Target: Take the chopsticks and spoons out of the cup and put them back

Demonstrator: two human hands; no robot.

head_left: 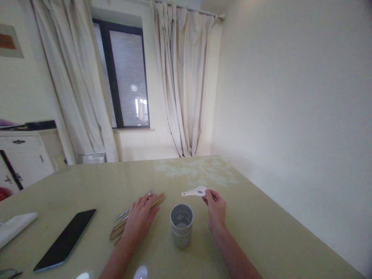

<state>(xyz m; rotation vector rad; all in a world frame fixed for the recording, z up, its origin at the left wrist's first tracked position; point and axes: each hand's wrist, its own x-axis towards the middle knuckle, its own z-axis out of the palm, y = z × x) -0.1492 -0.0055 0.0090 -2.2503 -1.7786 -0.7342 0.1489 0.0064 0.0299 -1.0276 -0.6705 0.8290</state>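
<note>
My right hand [216, 209] pinches a white ceramic soup spoon [193, 192] by its bowl end, above the table. The spoon has a small blue pattern, and its handle points left. My left hand [142, 213] is closed over the middle of a bundle of wooden chopsticks [117, 230] on the table, thumb on the near side. A thin metal utensil [122, 214] lies along the bundle's far side, partly hidden by the hand. Between my hands stands an upright grey cylindrical holder [181, 232] with small holes in its wall. I see nothing inside it.
A black phone [66, 240] lies on the green table [261, 240] to the left, with a white packet [16, 228] beyond it. Rounded whitish shapes [141, 272] show at the near edge. A wall [305, 116] runs along the right; curtains [186, 77] and a window stand behind.
</note>
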